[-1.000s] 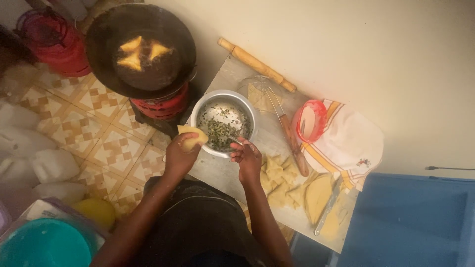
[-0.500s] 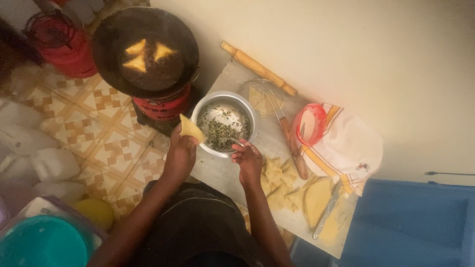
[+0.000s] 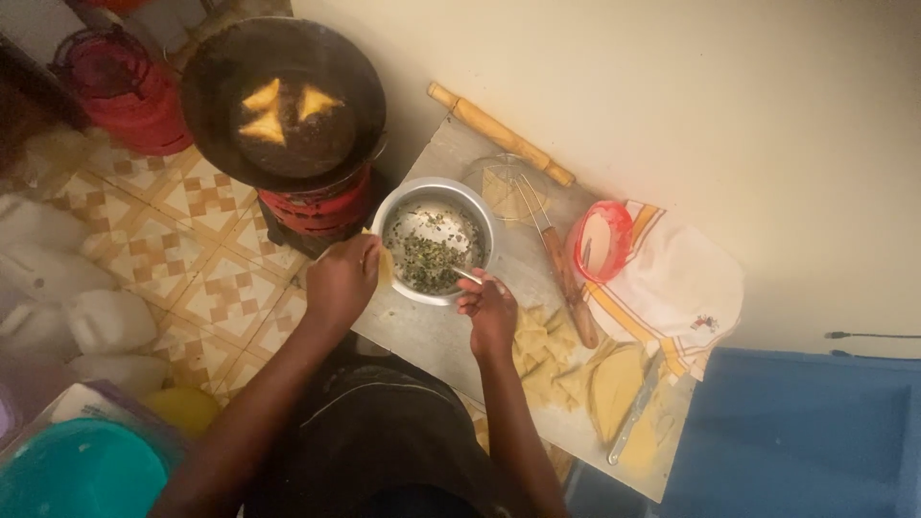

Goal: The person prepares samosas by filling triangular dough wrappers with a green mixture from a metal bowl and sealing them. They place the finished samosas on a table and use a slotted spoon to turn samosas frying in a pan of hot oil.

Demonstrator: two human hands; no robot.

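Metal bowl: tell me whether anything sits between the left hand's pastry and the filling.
Nothing visible does. The left hand holds the folded pastry right at the rim of the metal bowl, and the filling lies open inside. The right hand holds a spoon at the bowl's near edge, off to the side.

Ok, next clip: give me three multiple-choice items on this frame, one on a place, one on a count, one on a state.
1. Where is the rolling pin?
A. On the board's far edge by the wall
B. On the tiled floor
C. Inside the metal bowl

2. How many triangular pastries are in the dark frying pan?
A. One
B. Three
C. Six

3. What is the left hand doing?
A. Resting flat on the floor
B. Gripping the rolling pin
C. Holding a folded dough piece at the metal bowl rim

Answers: 1 A, it lies along the board beside the wall. 2 B, three golden triangles show in the oil. 3 C, its fingers pinch the yellow dough beside the bowl.
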